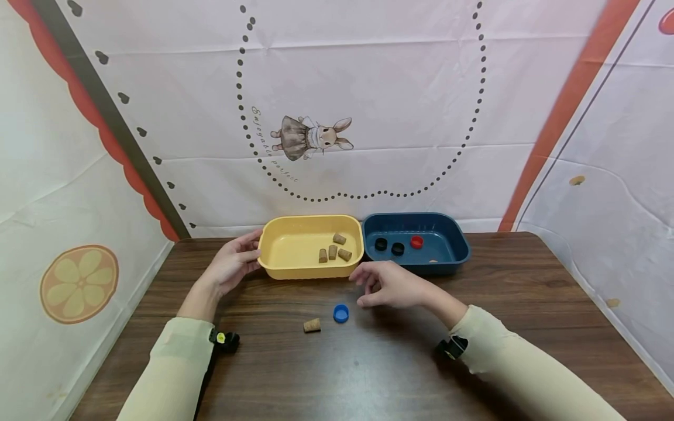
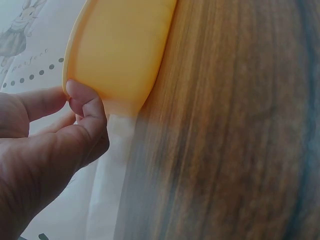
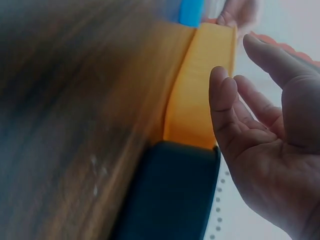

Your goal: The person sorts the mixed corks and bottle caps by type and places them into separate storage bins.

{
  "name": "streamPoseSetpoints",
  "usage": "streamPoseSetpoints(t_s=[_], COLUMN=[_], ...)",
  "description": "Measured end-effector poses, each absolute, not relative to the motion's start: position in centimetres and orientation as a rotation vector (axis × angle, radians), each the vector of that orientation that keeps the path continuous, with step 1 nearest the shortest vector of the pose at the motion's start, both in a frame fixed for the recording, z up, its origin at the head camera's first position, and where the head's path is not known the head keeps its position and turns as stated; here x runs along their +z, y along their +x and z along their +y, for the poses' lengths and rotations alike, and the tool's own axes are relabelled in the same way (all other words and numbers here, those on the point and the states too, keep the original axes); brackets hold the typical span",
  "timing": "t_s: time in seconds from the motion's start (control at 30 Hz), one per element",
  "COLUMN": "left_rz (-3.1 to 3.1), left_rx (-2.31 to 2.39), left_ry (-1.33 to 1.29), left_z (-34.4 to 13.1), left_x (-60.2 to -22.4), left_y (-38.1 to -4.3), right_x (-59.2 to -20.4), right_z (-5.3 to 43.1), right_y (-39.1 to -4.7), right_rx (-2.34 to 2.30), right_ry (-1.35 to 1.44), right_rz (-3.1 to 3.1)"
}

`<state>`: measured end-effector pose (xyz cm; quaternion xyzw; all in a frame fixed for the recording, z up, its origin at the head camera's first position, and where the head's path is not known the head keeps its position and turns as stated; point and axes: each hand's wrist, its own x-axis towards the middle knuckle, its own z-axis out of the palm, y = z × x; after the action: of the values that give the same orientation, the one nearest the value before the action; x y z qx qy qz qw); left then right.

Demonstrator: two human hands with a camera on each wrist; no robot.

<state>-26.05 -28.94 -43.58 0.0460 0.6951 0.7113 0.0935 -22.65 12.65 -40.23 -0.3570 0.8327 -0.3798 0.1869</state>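
Note:
My left hand [image 1: 234, 261] pinches the left rim of a yellow tray [image 1: 295, 272]; in the left wrist view the thumb and fingers meet at its edge. Several corks [image 1: 339, 238] lie in that tray's right half. My right hand [image 1: 392, 285] hovers with loosely bent fingers and nothing in them, near the front right corner of the yellow tray. On the table in front of the trays lie a blue bottle cap [image 1: 341, 313] and, left of it, a single cork [image 1: 312, 325].
A dark blue tray [image 1: 463, 250] stands right against the yellow one. It holds two black caps [image 1: 398, 249], a red cap [image 1: 416, 242] and a small orange thing mostly hidden by its front wall. Behind the wooden table [image 1: 295, 374] hangs a printed cloth [image 1: 389, 105].

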Motion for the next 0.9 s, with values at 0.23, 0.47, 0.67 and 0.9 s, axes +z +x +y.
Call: streamPoseSetpoints(t_s=[0.23,0.47,0.67,0.9], left_rz=[2.083,2.077,2.073,2.079], left_rx=[2.091,2.097,2.100,2.092], left_ry=[0.153,0.151,0.146,0.150], left_z=[-29.1,-29.1,-29.1,-29.0], left_x=[-43.6,-43.5,-43.6,-43.5], left_y=[-26.0,-26.1,-26.0,-26.0], right_x=[-41.4,-42.0,-42.2,-42.4], right_z=[11.1,9.9,9.0,8.5], right_y=[-22.9,-22.9,-22.8,-22.6], right_rx=[-1.027,-0.981,-0.923,-0.887], right_ry=[-1.087,-1.103,-1.118,-1.174], right_rz=[2.328,2.292,2.270,2.253])
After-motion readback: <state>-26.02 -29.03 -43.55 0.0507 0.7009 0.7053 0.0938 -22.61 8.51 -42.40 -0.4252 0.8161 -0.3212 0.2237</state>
